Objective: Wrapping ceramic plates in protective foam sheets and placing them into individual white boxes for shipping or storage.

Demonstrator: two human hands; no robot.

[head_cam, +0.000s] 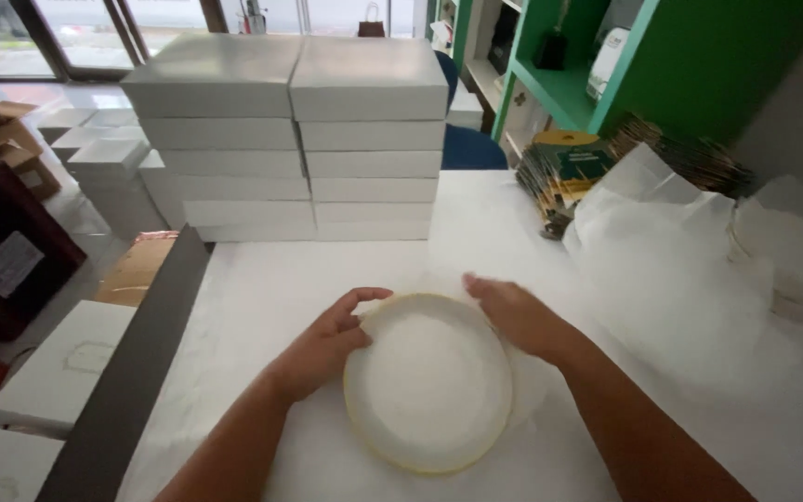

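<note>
A round white plate with a pale yellow rim (427, 383) lies on a sheet of thin white paper on the white table (262, 288), close to me. My left hand (327, 342) grips the plate's left rim, thumb curled over the edge. My right hand (519, 314) lies flat at the plate's upper right edge, fingers together, pressing on the paper beside the rim.
Two tall stacks of flat grey boxes (295, 139) stand at the back of the table. Crumpled white tissue paper (671, 270) piles up at the right, with a fanned stack of dark cards (559, 177) behind it. A green shelf (606, 74) is at the far right. More boxes sit on the floor at left.
</note>
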